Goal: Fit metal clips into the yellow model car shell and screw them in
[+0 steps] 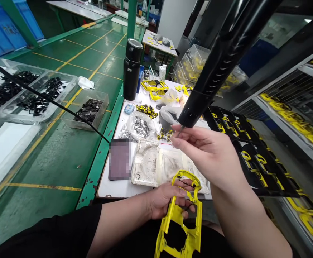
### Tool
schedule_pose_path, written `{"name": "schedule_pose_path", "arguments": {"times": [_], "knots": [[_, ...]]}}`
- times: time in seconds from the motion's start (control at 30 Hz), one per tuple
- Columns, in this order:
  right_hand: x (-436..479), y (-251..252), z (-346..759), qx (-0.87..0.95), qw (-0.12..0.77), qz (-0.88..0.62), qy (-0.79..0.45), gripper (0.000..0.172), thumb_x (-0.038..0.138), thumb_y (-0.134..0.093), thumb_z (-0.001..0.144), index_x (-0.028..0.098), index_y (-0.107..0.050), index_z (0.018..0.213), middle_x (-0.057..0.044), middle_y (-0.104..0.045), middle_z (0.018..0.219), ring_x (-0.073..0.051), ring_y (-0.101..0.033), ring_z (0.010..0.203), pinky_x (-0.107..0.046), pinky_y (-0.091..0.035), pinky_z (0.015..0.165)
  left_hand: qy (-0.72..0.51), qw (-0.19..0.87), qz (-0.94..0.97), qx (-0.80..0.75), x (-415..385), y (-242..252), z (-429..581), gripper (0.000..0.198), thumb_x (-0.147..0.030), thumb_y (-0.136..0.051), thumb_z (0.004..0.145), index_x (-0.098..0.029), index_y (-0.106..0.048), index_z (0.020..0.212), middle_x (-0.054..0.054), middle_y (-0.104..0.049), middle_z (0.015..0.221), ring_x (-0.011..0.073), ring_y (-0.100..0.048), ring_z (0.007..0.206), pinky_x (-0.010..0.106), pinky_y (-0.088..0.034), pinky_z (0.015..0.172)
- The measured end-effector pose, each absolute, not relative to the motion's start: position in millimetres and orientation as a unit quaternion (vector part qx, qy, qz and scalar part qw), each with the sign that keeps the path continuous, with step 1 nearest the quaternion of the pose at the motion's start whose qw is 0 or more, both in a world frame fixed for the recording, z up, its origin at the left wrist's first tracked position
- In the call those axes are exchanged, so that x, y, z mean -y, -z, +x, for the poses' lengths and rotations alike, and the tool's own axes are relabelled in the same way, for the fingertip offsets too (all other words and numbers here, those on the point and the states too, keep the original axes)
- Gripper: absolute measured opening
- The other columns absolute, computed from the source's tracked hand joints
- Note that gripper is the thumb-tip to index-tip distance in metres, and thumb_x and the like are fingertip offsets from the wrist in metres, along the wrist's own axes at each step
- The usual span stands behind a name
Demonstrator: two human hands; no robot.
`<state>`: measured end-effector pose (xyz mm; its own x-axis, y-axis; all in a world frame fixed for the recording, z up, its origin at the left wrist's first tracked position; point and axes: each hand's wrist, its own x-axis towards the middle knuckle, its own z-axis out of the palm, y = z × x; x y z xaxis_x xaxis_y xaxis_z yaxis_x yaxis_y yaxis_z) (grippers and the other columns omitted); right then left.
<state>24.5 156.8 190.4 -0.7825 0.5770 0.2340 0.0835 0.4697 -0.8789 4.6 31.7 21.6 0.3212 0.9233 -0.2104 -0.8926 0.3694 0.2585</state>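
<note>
Got one yellow plastic frame [182, 229] here, glossy, with chunky cut-out windows, and the left hand [167, 202] has its fingers curled firmly through it, just in front of the white foam tray [145, 163]. So that's properly gripped. The right hand [207, 156] sits up and to the right of the tray, fingertips [174, 140] pinched together right under the tip of one black electric screwdriver [223, 68] hanging overhead, with a thin metal bit [180, 131] showing there. Can't really tell if those fingers have hold of anything.

Behind the tray there's one clear plastic bag [140, 126] of small metal bits and two more yellow frames [154, 87], plus one tall black bottle [133, 68] with a ribbed lower half. To the tray's left, across a green table, are three clear bins [92, 109] of black parts, and just beside it sits one pixelated dark slab [119, 159]. To its right, one black rack [249, 150] holds more yellow frames.
</note>
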Motion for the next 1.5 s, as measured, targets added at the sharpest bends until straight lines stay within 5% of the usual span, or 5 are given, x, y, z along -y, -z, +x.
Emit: {"name": "schedule_pose_path", "arguments": {"times": [0.37,0.6,0.97,1.2,1.5], "knots": [[-187.1,-151.7,2.6,0.775,0.367,-0.240,-0.455,0.040,0.046,-0.094,0.092,0.025,-0.079,0.123,-0.007,-0.084,0.107,-0.027,-0.082,0.098,-0.045,-0.070,0.092,-0.574,0.805,0.035,-0.147,-32.9,-16.2,7.3,0.075,-0.031,-0.099,0.066,-0.022,-0.069,0.134,0.008,-0.072,0.119,0.0233,-0.076,0.086,0.034,-0.054,0.071],[-243.1,-191.9,-50.9,0.817,0.366,-0.117,-0.431,0.082,0.079,-0.083,0.094,0.035,-0.056,0.157,-0.009,-0.068,0.160,-0.030,-0.068,0.147,-0.045,-0.066,0.112,-0.573,0.803,0.040,-0.162,-29.9,-12.7,6.6,0.070,-0.033,-0.098,0.070,-0.020,-0.065,0.131,0.011,-0.075,0.108,0.0264,-0.076,0.090,0.034,-0.055,0.075],[-204.9,-216.7,38.8,0.750,0.306,-0.125,-0.573,0.066,0.068,-0.102,0.080,0.029,-0.081,0.129,0.000,-0.065,0.091,-0.023,-0.073,0.082,-0.043,-0.070,0.080,-0.561,0.814,0.024,-0.151,-27.6,-20.2,1.6,0.056,-0.030,-0.092,0.072,-0.018,-0.070,0.123,0.011,-0.076,0.105,0.0251,-0.074,0.091,0.033,-0.051,0.077],[-159.3,-183.6,104.3,0.630,0.465,-0.219,-0.581,0.046,0.051,-0.100,0.085,0.034,-0.079,0.122,0.004,-0.055,0.074,-0.016,-0.050,0.049,-0.035,-0.049,0.044,-0.573,0.806,0.015,-0.147,-27.2,-24.9,1.8,0.062,-0.024,-0.093,0.075,-0.020,-0.069,0.132,0.012,-0.076,0.117,0.0266,-0.075,0.094,0.032,-0.052,0.074],[-149.6,-141.5,116.5,0.618,0.539,-0.232,-0.524,0.047,0.074,-0.085,0.092,0.039,-0.069,0.120,0.006,-0.050,0.070,-0.017,-0.048,0.045,-0.034,-0.042,0.042,-0.561,0.812,0.021,-0.161,-25.8,-29.2,-1.6,0.056,-0.025,-0.095,0.075,-0.019,-0.074,0.126,0.009,-0.074,0.117,0.0253,-0.074,0.098,0.033,-0.055,0.078]]}}
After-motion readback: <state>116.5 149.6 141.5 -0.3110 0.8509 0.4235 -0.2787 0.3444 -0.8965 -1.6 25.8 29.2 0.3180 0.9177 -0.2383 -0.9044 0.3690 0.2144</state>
